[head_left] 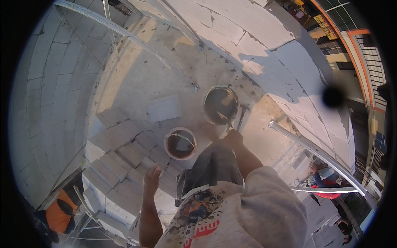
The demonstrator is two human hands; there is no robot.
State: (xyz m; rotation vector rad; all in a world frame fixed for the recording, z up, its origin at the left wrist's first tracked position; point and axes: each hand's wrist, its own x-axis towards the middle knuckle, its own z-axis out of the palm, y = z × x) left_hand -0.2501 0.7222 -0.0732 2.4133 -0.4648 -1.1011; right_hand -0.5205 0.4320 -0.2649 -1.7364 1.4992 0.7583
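Observation:
My right hand point(233, 137) grips a trowel point(224, 118), whose blade is down in the large bucket point(212, 102) of grey material. My left hand point(151, 177) is raised beside a stack of pale grey blocks point(115, 136), its fingers curled; I cannot make out whether something is in them. A smaller bucket point(180, 151) with a handle and dark contents stands between the blocks and my right hand. A single pale block point(164, 108) lies flat on the dusty floor beyond it.
Block walls point(45, 95) rise on both sides. A metal bar point(147, 47) slants down to the floor ahead; another point(314, 153) crosses at right. A person in orange point(60, 213) is at lower left, another in red point(326, 192) at lower right. A long tool point(242, 118) lies beside the large bucket.

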